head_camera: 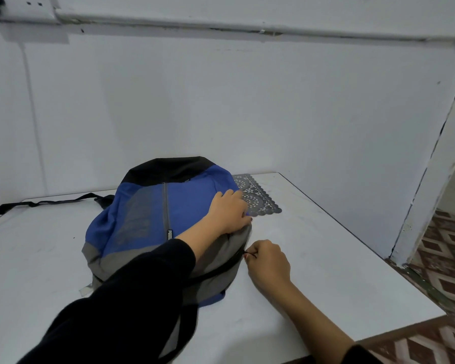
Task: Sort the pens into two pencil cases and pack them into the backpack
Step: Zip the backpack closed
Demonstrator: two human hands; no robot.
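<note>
A blue, grey and black backpack (pixel 153 211) lies flat on the white table (pixel 326 258). My left hand (pixel 229 212) rests on the bag's right edge, fingers curled over the fabric and holding it down. Just below it, my right hand (pixel 267 261) pinches the black zipper pull (pixel 247 254) of the main zipper at the bag's right side. No pens or pencil cases are in view.
A dark lace-patterned mat (pixel 258 198) lies behind the bag at the table's back right. A black strap (pixel 42 203) trails off to the left. The wall stands close behind; the table's right edge drops to a patterned floor (pixel 447 258).
</note>
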